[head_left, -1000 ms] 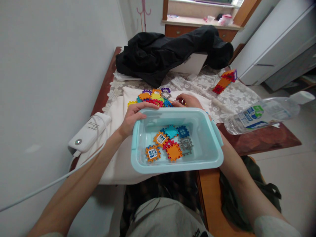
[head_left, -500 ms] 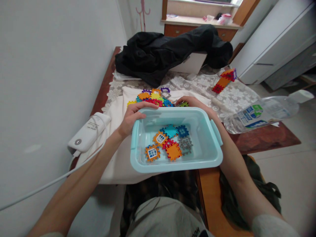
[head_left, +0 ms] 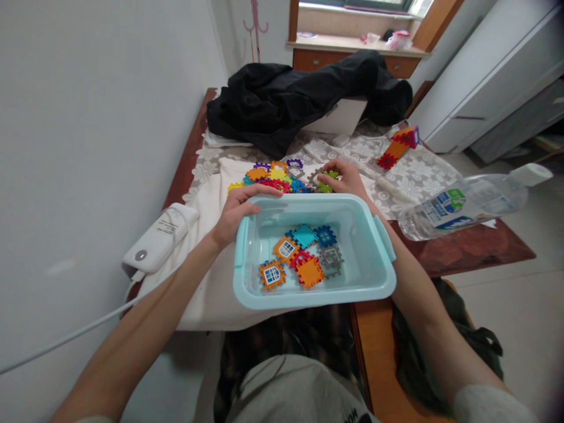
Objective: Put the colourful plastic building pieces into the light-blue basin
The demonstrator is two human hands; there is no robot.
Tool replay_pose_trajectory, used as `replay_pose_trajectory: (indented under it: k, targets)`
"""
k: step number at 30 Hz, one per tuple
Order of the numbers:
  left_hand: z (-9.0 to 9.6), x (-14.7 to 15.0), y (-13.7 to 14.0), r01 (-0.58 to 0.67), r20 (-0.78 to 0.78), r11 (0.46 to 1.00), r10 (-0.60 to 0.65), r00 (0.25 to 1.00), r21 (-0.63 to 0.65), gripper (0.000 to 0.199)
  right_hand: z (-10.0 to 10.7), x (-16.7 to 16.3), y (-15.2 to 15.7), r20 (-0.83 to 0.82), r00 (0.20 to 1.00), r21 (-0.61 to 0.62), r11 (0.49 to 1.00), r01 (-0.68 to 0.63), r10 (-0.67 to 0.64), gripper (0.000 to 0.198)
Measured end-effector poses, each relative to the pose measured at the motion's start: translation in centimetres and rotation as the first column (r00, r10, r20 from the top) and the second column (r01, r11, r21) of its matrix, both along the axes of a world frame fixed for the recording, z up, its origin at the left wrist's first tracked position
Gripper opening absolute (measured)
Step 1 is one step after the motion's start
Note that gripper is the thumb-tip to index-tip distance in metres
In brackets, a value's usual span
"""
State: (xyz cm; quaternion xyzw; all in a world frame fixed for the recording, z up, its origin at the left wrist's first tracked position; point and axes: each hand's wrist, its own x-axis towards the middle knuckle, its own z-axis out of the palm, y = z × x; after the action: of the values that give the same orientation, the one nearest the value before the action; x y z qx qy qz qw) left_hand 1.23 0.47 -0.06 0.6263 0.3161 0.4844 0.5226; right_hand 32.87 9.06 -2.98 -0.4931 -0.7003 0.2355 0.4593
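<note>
The pale blue plastic tub is gripped at its far left rim by the left hand, fingers curled over the edge; several flat interlocking plastic tiles in orange, teal, blue, red and grey are seen lying on its floor, just below and to the right of that hand; beyond the tub's far rim, the right hand is closed on a grey tile and a green tile, pinched between thumb and fingertips; the loose heap of coloured tiles is spread on the white cloth just left of that hand; a gathering step appears to be in hand, with tiles lifted from the heap; a short carry back over the rim and a release above the tub floor would seem to be called for; a clear plastic water bottle lies on the desk to the right of the right hand.
</note>
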Motion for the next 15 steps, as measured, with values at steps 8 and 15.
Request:
replay_pose_trajectory:
  k: [8,15]
  targets:
    - [0.0,0.0,0.1,0.027,0.022,1.0,-0.027,0.999,0.005,0.044,3.6,-0.1,-2.7,-0.493,0.822,-0.107,0.917,-0.384,0.287,0.066]
    - [0.1,0.1,0.0,0.003,0.008,1.0,-0.003,1.0,0.007,0.044,2.1,0.1,-2.1,-0.307,0.923,-0.156,0.945,-0.288,0.231,0.076]
